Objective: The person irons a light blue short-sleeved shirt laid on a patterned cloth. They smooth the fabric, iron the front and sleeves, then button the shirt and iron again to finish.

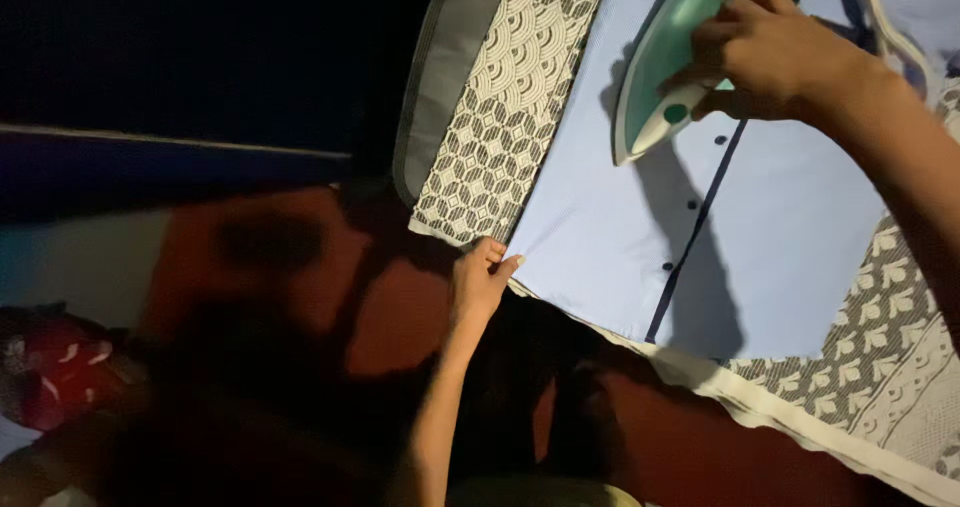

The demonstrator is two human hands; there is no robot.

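Green-and-white plastic steam iron (pixel 668 62) gripped by right hand (pixel 770 52) on pale blue buttoned shirt (pixel 640 197); left hand (pixel 478 285) fingers pinch shirt's corner.

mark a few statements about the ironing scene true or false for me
1. The right hand grips a green and white iron. True.
2. The iron sits over a red towel. False: it is over a light blue shirt with dark buttons.
3. The left hand pinches the shirt's edge at the board's side. True.
4. The ironing board cover is plain white. False: it has a geometric pattern.
5. The left hand holds the iron's cord. False: it holds only fabric.
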